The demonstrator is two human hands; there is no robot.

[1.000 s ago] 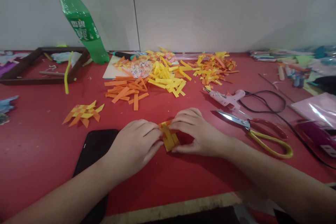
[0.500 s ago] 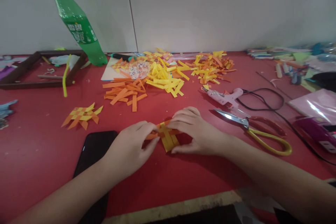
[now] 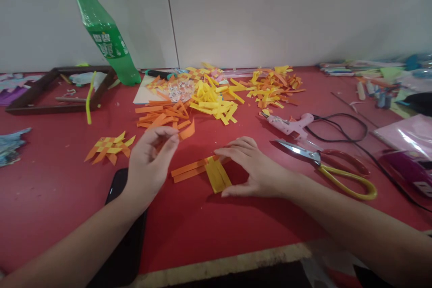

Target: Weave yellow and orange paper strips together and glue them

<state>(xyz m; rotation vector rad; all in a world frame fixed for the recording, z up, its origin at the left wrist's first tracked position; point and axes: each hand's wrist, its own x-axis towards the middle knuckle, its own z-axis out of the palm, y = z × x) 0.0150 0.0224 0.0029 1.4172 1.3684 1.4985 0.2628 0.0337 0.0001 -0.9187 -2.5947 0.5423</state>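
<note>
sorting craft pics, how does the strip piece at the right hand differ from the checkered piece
The strip piece is partly covered by the right hand; the checkered piece lies beyond the phone. The strip piece has long, straight ends; the checkered piece has short, slanted ones. Both are yellow and orange paper on the red table.

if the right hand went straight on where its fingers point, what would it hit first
Probably the left hand, or the orange strip pinched in it, across the gap. Both look raised off the red table, so depth is unclear; the right hand might pass beneath.
</note>
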